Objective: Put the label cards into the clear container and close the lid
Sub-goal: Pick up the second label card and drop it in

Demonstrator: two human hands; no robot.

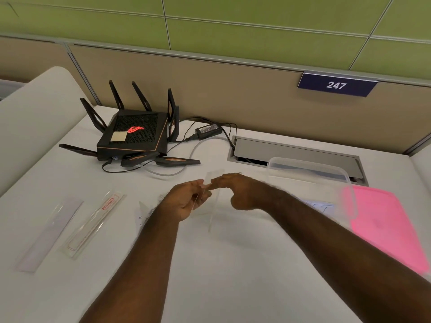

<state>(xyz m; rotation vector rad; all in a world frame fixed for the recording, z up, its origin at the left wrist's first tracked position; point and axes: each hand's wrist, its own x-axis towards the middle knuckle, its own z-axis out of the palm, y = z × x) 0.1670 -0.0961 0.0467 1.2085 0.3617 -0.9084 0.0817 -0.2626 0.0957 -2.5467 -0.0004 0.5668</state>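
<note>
both hands meet above the middle of the white table [233, 264], working a thin, see-through label card [213, 201] that is blurred and hard to trace. the left hand [186, 201] is curled shut, pinching the card's edge between thumb and fingers. the right hand [235, 190] has its fingers bent with the tips touching the same card near the top; whether it truly grips it i cannot tell.

the clear plastic container [307, 169] stands open to the right, near the grey cable hatch [296, 150], and the pink flat lid [387, 224] lies beside it on the table. two more long clear label cards, one plain [50, 234] and one with a red printed tag [93, 226], lie well apart on the left, not yet collected.

risks as i judge them: the card is slick, thin and nearly invisible, so a light pinch could let it slide out or bend. a handover between hands is the likely moment for a drop. reaching right, the forearm could nudge the light container. the far cards may be overlooked before the lid goes on.
</note>
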